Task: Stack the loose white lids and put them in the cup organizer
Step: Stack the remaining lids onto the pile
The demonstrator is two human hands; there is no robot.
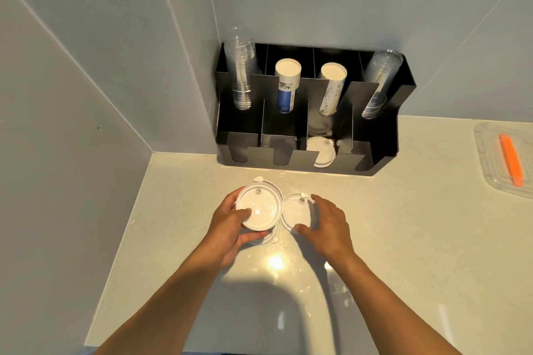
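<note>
We look down on a pale counter (403,239) set into a corner of grey wall panels, with both bare forearms reaching in from the bottom edge. Our left hand (227,228) has its grip closed around a stack of white lids (258,208), thumb pressed on the top face and fingers curled under the near rim, so the stack sits tilted toward us just above the surface; beneath it the edge of another lid (272,236) shows on the counter. Our right hand (328,225) has its grip pinching a single white lid (297,212), thumb at the near rim and fingers over the far right side, and this lid lies just beside the stack, their rims touching or nearly so. Behind them, against the wall, stands the black cup organizer (383,135). Its rear slots hold a sleeve of clear cups (240,66) at the left, two sleeves of paper cups (287,83) in the middle, and more clear cups (379,83) at the right. In the front row, the third compartment from the left already contains white lids (321,151) leaning on edge. Far right, well apart from the hands, a clear tray (490,161) carries an orange tool (512,160).
</note>
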